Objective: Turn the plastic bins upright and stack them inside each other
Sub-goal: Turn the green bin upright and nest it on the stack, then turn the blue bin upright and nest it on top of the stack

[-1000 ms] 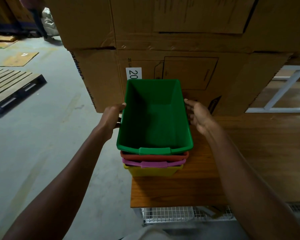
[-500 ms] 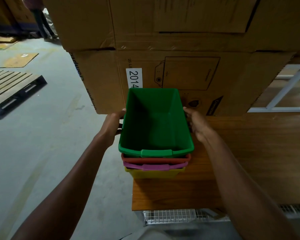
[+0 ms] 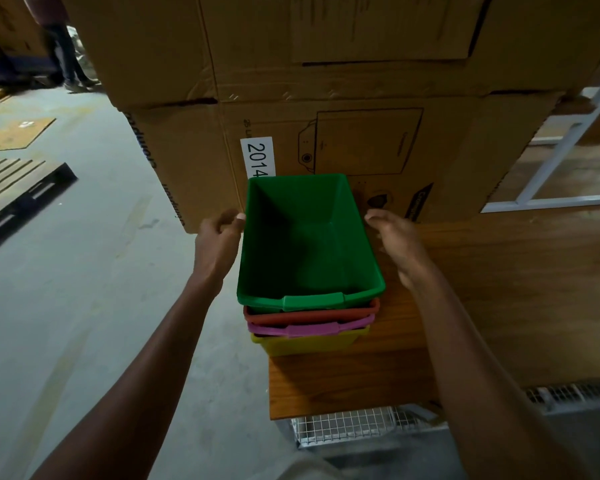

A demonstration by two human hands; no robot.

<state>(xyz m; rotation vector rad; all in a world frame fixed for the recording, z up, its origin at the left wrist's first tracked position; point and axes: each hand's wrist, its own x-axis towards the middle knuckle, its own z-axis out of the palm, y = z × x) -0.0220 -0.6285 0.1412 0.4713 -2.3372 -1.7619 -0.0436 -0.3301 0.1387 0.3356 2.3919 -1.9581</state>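
Note:
Four upright bins sit nested on the left end of a wooden table. The green bin is on top and empty. Below it only the rims of the red bin and pink bin show, with the yellow bin at the bottom. My left hand is beside the green bin's left rim, fingers loosely curled, holding nothing. My right hand hovers just off the right rim with relaxed fingers, apart from the bin.
Large stacked cardboard boxes stand right behind the bins. The table's left edge drops to a concrete floor with a wooden pallet. A wire mesh shelf lies under the table front. A person's legs are far back left.
The green bin has sunk down into the stack. Both hands have let go of its sides and drawn slightly outward.

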